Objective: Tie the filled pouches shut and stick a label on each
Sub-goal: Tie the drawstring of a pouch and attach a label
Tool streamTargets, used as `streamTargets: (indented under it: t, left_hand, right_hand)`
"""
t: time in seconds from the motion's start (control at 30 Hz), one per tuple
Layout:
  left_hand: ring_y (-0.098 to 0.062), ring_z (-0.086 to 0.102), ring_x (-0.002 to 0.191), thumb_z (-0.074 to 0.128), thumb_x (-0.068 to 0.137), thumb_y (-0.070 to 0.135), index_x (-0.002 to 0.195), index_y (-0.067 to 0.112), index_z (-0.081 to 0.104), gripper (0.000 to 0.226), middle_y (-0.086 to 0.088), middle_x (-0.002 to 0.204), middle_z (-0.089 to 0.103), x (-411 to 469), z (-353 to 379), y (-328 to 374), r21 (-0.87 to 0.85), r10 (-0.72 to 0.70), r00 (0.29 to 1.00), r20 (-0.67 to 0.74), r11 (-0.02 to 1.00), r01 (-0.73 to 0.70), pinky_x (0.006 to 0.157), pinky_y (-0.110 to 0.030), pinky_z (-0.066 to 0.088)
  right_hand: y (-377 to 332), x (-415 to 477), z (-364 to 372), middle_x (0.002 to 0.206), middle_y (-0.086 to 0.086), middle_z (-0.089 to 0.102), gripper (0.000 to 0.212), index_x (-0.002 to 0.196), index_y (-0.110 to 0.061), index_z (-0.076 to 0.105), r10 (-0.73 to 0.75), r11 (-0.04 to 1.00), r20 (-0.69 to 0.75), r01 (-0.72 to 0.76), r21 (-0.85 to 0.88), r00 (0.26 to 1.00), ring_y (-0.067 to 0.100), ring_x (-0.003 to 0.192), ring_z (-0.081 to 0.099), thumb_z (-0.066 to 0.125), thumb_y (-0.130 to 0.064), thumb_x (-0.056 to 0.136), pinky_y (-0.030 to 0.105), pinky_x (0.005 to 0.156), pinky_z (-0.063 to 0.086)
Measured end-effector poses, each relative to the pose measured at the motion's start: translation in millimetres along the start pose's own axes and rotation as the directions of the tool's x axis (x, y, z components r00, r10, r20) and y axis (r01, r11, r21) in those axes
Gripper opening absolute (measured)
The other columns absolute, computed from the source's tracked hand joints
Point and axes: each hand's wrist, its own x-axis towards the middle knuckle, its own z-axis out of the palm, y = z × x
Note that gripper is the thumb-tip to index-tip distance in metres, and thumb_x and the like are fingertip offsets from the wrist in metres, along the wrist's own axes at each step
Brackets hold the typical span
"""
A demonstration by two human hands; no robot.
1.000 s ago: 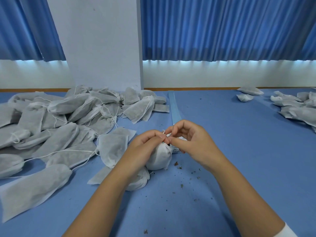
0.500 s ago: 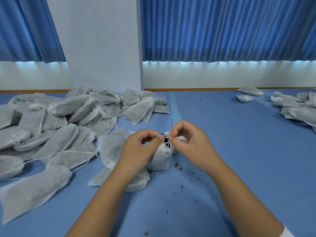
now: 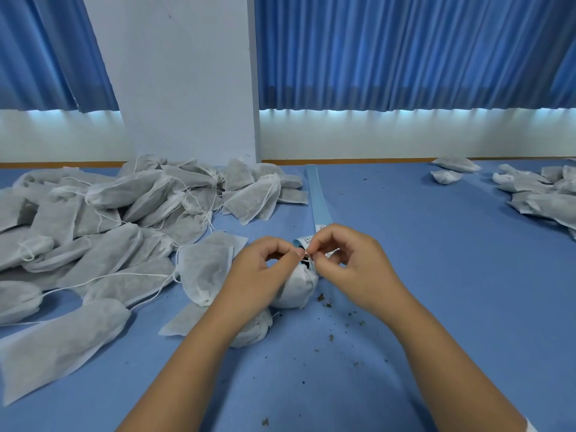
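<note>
**Both hands pinch the drawstring at a pouch's neck**

The only writing in sight is small dark print on the white stickers (image 3: pixel 321 227) of the long pale-blue label strip (image 3: pixel 317 194). The print is too small to read. The strip runs along the blue table (image 3: pixel 436 275) from the far edge towards the hands, and its near end curls up just behind the fingertips.

A second ago the fingertips of both hands were bunched together over the pouch's neck and hid that end of the strip. Now the left thumb and forefinger form a loop, and the curled end shows between the hands. The pouch and the heaps lie where they lay.

The left hand (image 3: pixel 265 269) and the right hand (image 3: pixel 352 269) each pinch the thin white drawstring (image 3: pixel 308 254) between thumb and forefinger, the other fingers curled. They do so right above the round white non-woven pouch (image 3: pixel 296 288). It stands mid-table between the wrists, its gathered neck up and a dark gap at the opening.

A dark filling shows through the fabric of the big heap of grey-white filled pouches (image 3: pixel 124 219) on the left, strings trailing. A smaller group of pouches (image 3: pixel 545 194) lies far right, and another pouch (image 3: pixel 252 330) sits under the left wrist. Loose brown crumbs (image 3: pixel 327 305) lie just right of the held pouch.
</note>
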Motion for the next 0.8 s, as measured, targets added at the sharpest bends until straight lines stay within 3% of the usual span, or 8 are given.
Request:
streamTargets:
  t: [0.07,0.13,0.27,0.43,0.63,0.8]
  left_hand:
    - [0.005,0.05,0.054,0.066,0.093,0.023,0.078,0.022,0.069,0.016,0.024,0.061,0.057,-0.5,0.9,0.6,-0.02,-0.018,1.0,0.011,1.0,0.018,0.054,-0.009,0.035]
    - [-0.002,0.047,0.055,0.064,0.094,0.023,0.08,0.018,0.069,0.016,0.017,0.067,0.059,-1.1,2.2,2.0,-0.055,-0.033,0.999,0.037,0.998,0.035,0.053,-0.013,0.037]
    - [-0.018,0.051,0.072,0.062,0.095,0.023,0.083,0.013,0.07,0.018,-0.02,0.082,0.062,-0.9,3.2,3.1,-0.109,-0.053,0.995,0.08,0.992,0.061,0.068,-0.032,0.041]
    - [-0.013,0.053,0.074,0.062,0.096,0.027,0.081,0.021,0.073,0.02,-0.001,0.078,0.064,-1.6,3.3,2.8,-0.125,-0.105,0.99,0.094,0.985,0.116,0.073,-0.028,0.041]
    - [-0.014,0.049,0.074,0.061,0.096,0.027,0.082,0.022,0.075,0.02,-0.006,0.079,0.059,-1.3,4.3,3.5,-0.173,-0.123,0.99,0.066,0.976,0.133,0.072,-0.026,0.039]
    - [0.0,0.062,0.071,0.064,0.094,0.023,0.079,0.018,0.075,0.019,0.007,0.075,0.072,-1.3,9.4,1.9,-0.223,-0.135,0.99,-0.03,0.967,0.125,0.064,-0.009,0.045]
  right_hand:
    - [-0.6,1.6,-2.2,0.078,-0.01,0.065,0.024,0.08,-0.019,0.065,0.031,0.997,0.022,-0.032,0.07,0.999,0.032,0.068,0.056,0.06,0.004,0.084,0.032,0.061,0.05]
    - [-1.7,2.8,-3.5,0.077,-0.008,0.063,0.023,0.081,-0.014,0.063,0.077,0.986,0.064,-0.086,0.146,0.995,0.011,0.068,0.057,0.06,0.008,0.084,0.02,0.065,0.047]
    - [0.0,3.8,-6.4,0.077,-0.003,0.065,0.018,0.084,-0.01,0.061,0.144,0.947,0.121,-0.172,0.272,0.982,0.009,0.067,0.058,0.067,0.007,0.083,0.017,0.063,0.048]
    - [2.0,4.1,-4.8,0.079,0.0,0.069,0.02,0.078,-0.016,0.063,0.137,0.909,0.094,-0.163,0.384,0.986,0.015,0.071,0.064,0.072,0.003,0.08,0.02,0.062,0.05]
    - [2.8,4.4,-0.1,0.075,-0.002,0.07,0.018,0.071,-0.022,0.068,0.141,0.945,-0.008,-0.132,0.301,0.99,0.013,0.069,0.066,0.077,-0.008,0.079,0.022,0.064,0.051]
    - [2.1,3.3,5.7,0.07,0.002,0.069,0.012,0.078,-0.013,0.072,0.151,0.949,-0.058,-0.128,0.29,0.987,0.012,0.064,0.063,0.075,-0.002,0.081,0.022,0.059,0.052]
